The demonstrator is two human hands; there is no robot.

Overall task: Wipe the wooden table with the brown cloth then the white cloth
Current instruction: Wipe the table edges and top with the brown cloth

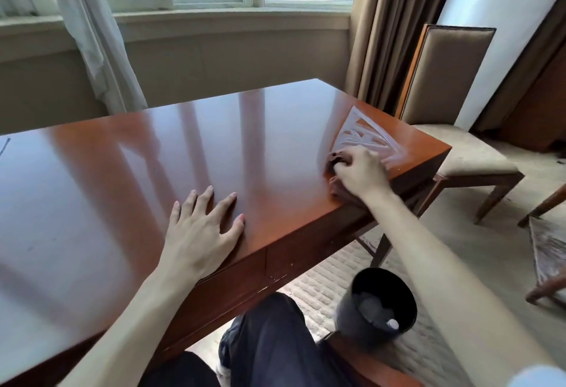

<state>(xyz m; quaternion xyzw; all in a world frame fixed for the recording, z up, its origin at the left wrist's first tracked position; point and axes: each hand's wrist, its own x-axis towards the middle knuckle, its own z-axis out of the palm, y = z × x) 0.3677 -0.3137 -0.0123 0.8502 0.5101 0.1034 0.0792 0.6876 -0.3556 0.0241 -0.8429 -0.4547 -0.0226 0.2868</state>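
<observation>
The glossy wooden table (153,157) fills the left and middle of the view. My right hand (361,172) presses a crumpled brown cloth (335,161) onto the table's right corner, fingers closed over it. White wipe streaks (361,132) fan out on the surface just beyond that hand. My left hand (203,227) lies flat on the table near the front edge, fingers spread, holding nothing. No white cloth shows on the table.
A black bin (379,301) with pale crumpled contents stands on the carpet below the table's front edge. An upholstered chair (453,141) sits right of the table, and another wooden chair frame (548,252) is at the far right. Curtains and a window lie behind.
</observation>
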